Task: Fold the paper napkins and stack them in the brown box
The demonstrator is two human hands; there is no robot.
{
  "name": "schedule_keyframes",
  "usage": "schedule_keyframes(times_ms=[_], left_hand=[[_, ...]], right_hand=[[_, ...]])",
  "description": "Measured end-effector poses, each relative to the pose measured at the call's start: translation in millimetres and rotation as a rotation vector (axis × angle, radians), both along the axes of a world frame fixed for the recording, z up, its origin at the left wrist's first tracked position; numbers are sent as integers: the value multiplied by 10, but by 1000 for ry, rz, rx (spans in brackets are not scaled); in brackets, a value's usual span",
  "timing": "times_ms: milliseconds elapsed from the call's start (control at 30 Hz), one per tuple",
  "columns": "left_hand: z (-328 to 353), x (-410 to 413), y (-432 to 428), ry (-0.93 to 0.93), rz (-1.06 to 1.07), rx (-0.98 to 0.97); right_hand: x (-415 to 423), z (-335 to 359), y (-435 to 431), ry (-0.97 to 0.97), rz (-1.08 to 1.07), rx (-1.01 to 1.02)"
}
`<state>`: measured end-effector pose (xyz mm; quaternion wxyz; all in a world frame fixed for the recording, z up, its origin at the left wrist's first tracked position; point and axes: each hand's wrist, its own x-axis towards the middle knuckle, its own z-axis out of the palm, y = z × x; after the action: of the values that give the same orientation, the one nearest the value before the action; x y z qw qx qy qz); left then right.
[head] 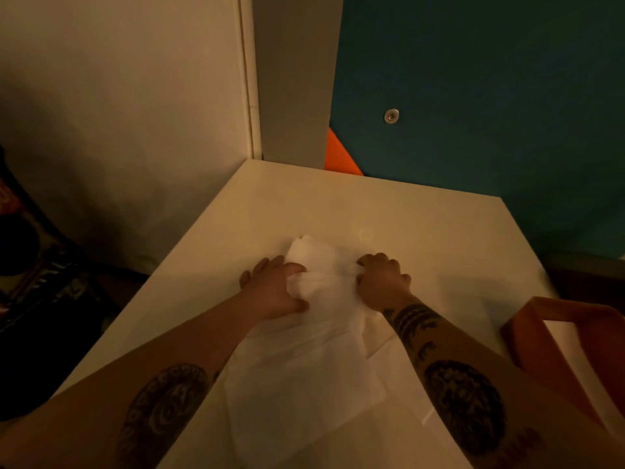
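White table [372, 211] bears a napkin [316, 257] left of the box [522, 328], left hand [275, 291] and right hand [382, 282] both pinching it; fold unfinished, stacking remains.

soft matt paper napkin [314, 319], smooth glossy table [422, 225].

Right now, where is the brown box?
In the head view, the brown box is at the lower right, by the right edge of the white table, just right of the right forearm; the right hand grips a napkin farther left.
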<state>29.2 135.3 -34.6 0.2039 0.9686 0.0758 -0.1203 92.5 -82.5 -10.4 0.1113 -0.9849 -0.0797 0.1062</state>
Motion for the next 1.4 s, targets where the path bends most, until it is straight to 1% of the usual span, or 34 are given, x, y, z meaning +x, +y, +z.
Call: schedule_keyframes(times_ms=[100,200,333,433,567,667,767,933,1000,1067,1133,1233,1267,1300,1333,1367,1400], left_hand=[[3,25,-94,-14,-39,3],[45,38,-195,16,-57,-8],[134,46,-299,43,-15,-49],[171,35,-393,-34,14,-76],[187,19,-660,-149,-32,-92],[174,-24,-910,-196,-119,-78],[119,-110,-1139,-176,-187,-53],[95,-214,-1342,-201,-164,-43],[75,-247,-1362,-243,-151,-70],[77,-247,-1365,-334,-129,-171],[151,-272,-1404,-377,-36,-396],[358,-348,-1520,-250,196,-954],[402,-370,-1548,-189,246,-1124],[424,-399,-1556,-136,274,-1245],[433,-434,-1557,-94,281,-1308],[436,-474,-1541,-75,274,-1325],[421,-508,-1516,-70,258,-1302]], right_hand=[[3,16,-112,-2,-35,-17],[-4,40,-242,1,-64,-16],[-76,97,-375,-37,-91,34],[-204,92,-543,-33,-135,51],[-398,54,-782,47,-202,62],[-543,74,-926,105,-150,15],[-709,89,-1079,143,-61,-69],[-903,-3,-1195,108,-3,-83],[-959,-29,-1235,100,-30,-7],[-1005,35,-1285,83,-77,187],[-1026,150,-1343,46,-115,383],[-1050,355,-1329,-13,-196,665],[-1052,415,-1294,0,-232,779],[-1055,458,-1246,39,-260,895],[-1060,488,-1191,90,-277,1006],[-1061,516,-1118,131,-278,1091],[-1064,528,-1047,151,-272,1137]])
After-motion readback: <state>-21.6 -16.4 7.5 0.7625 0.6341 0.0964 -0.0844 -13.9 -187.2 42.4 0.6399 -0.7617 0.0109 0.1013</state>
